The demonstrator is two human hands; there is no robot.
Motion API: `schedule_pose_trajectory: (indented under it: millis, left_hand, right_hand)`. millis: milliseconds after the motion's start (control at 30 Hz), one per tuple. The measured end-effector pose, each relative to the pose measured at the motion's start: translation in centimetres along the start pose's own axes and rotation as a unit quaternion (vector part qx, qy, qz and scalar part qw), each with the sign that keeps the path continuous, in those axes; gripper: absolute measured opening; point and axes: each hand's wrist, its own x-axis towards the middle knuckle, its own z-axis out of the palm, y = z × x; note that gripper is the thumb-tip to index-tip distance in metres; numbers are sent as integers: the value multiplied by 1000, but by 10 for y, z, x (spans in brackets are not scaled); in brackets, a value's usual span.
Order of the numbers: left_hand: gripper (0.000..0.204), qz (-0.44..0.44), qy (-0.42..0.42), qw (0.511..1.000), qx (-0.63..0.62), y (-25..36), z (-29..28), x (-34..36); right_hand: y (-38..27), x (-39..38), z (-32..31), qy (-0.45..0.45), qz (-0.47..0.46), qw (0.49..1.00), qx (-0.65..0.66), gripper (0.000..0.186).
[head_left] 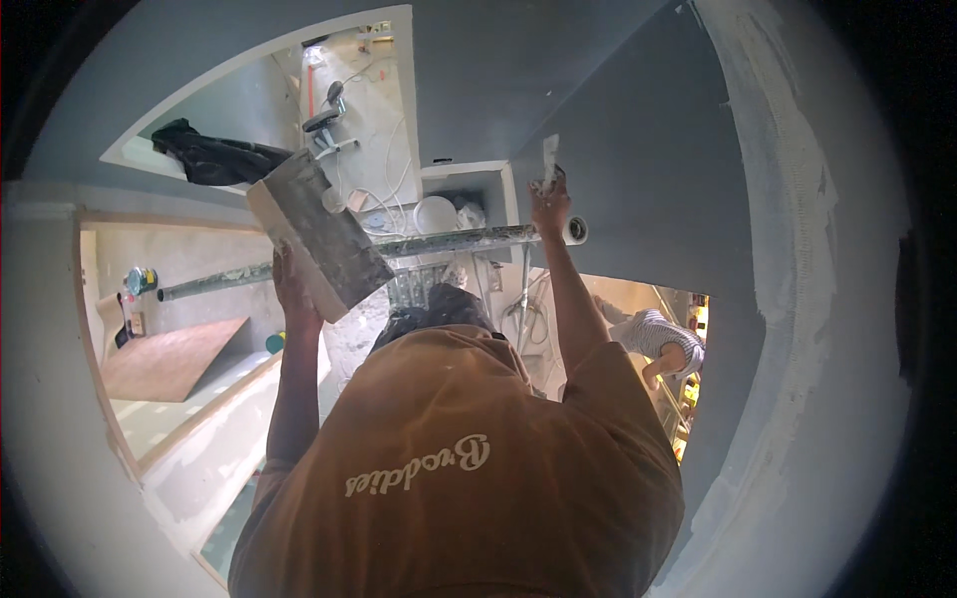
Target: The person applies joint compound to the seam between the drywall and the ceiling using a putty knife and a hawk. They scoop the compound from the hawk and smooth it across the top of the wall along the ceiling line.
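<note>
My left hand (291, 289) is closed at the near edge of a rectangular grey board (339, 239) with a paler strip along one side, much like a plasterer's hawk. The board is tilted, and most of my fingers are hidden behind it. Farther right, my raised right hand (549, 204) grips a putty knife (550, 154), its whitish blade pointing up near the dark grey wall (638, 169). Along the wall on the right runs a pale, rough strip of filler (788, 199).
A spattered metal scaffold tube (459, 241) crosses in front of me. Below are a white bucket (436, 215), cables and an office chair (327, 122). A dark jacket (214, 159) hangs over an opening's edge. Another person in a striped top (658, 334) is low at right.
</note>
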Motion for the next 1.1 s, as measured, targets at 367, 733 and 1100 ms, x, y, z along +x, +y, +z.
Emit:
schedule_pose_trajectory:
  millis: [367,733,1100]
  left_hand:
    - [64,189,-177,931,259,-37,90,83]
    - [62,-145,-321,935,-49,-23,305,73]
    - [49,330,-465,811,126,57,597,68]
  right_hand:
    - [90,-73,-64,-60,-116,967,-218,32]
    - [-95,-113,-196,-59,314,830,456,30]
    - [-128,-164,-193,96,344,818,450,28]
